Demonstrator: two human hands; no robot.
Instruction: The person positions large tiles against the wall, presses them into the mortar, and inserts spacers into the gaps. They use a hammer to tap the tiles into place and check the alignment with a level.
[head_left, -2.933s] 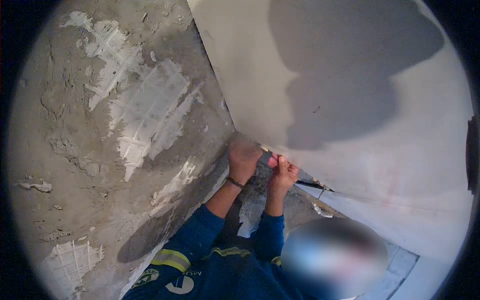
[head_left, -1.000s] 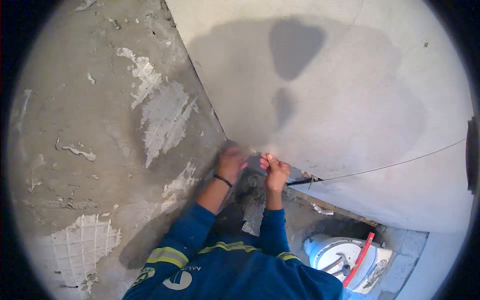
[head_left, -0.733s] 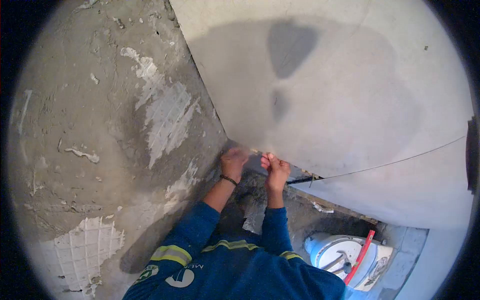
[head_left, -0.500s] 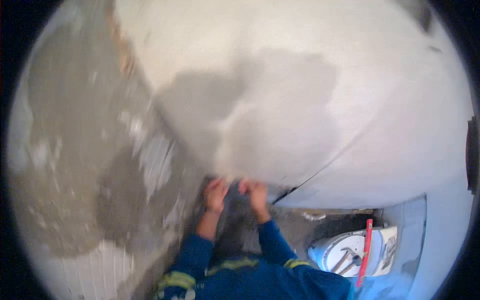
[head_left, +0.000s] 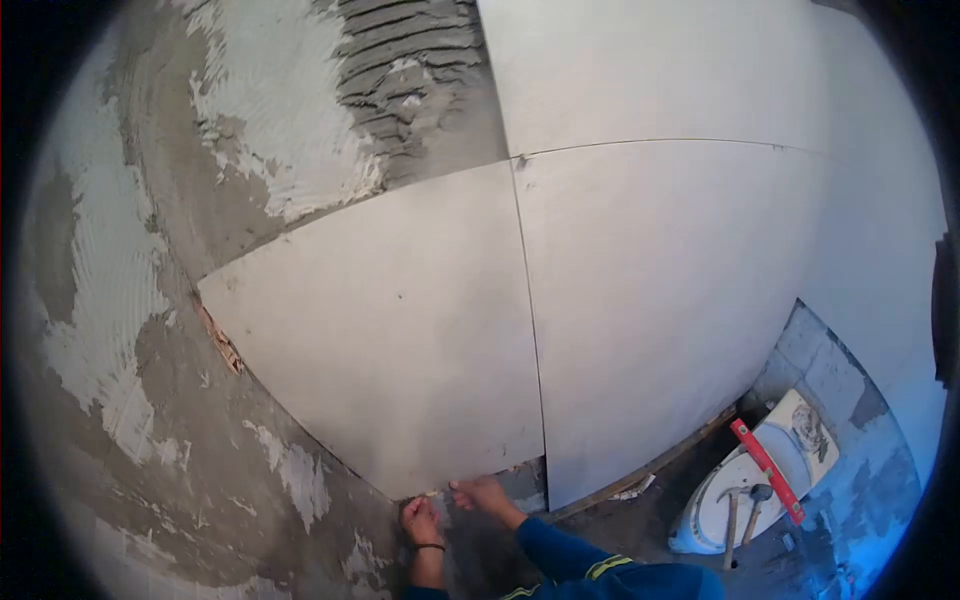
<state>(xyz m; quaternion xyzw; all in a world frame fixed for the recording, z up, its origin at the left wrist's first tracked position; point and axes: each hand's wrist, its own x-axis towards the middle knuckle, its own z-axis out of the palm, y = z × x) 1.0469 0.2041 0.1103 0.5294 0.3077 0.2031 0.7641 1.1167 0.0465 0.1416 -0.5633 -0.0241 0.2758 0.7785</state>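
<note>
A large off-white wall tile [head_left: 400,330] sits against the wall, with its lower edge just above my hands. My left hand [head_left: 421,520] is closed with curled fingers at that edge, by the left corner. To its right, my right hand [head_left: 485,496] is closed too, its fingertips pinched close under the tile. A small pale yellowish bit shows between the two hands, too small to name. Whatever lies inside the fingers is hidden. Bare grey wall [head_left: 525,485] shows below the tile, beside the right hand.
Another big tile [head_left: 660,290] adjoins on the right, and one more tile [head_left: 660,70] is above it. Combed grey mortar [head_left: 415,80] covers the upper wall. At lower right, a white toilet [head_left: 705,510] carries a red spirit level [head_left: 767,470] and a hammer [head_left: 757,505].
The view has swung up and left and is sharper, so more tiles and mortar show. My hands appear lower in the picture, still at the tile's bottom edge.
</note>
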